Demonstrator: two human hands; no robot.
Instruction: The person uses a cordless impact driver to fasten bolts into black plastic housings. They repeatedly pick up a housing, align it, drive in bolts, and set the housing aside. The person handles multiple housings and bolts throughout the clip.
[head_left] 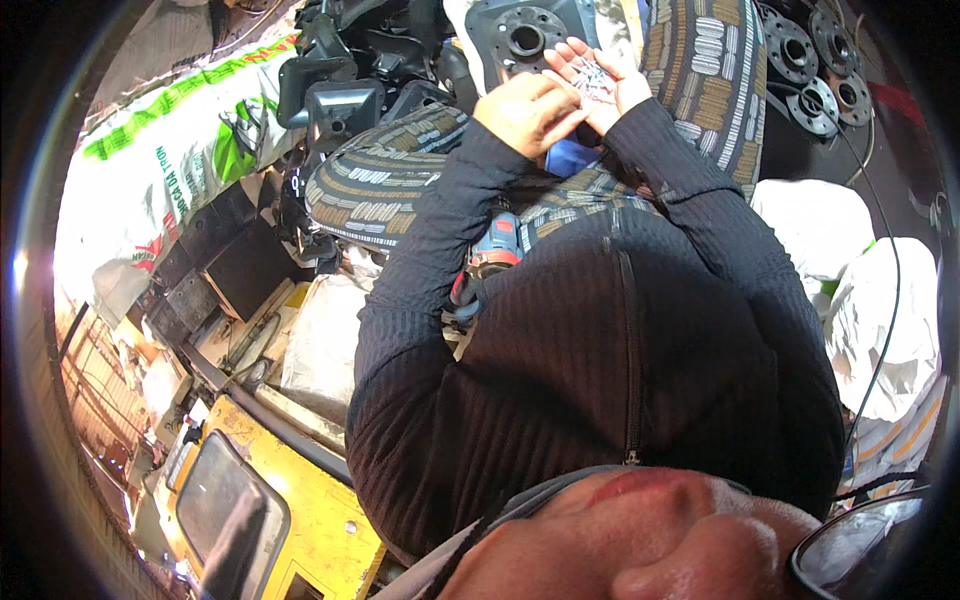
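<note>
Hands at work over the lap. The right grip point(628, 90) is turned palm up and cupped, its fingers extended clear of the palm. The screws point(592, 80) lie loose in a small heap on that palm and its finger bases. The left grip point(522, 108) stands just beside the heap, fingers bent and tips drawn inward; whether these are clamped on a screw cannot be told. Just beyond the left grip lies a flange point(500, 42); to its left, black parts point(345, 105); nearer the body, a drill point(500, 238). Well right of the right grip are round discs point(788, 70).
</note>
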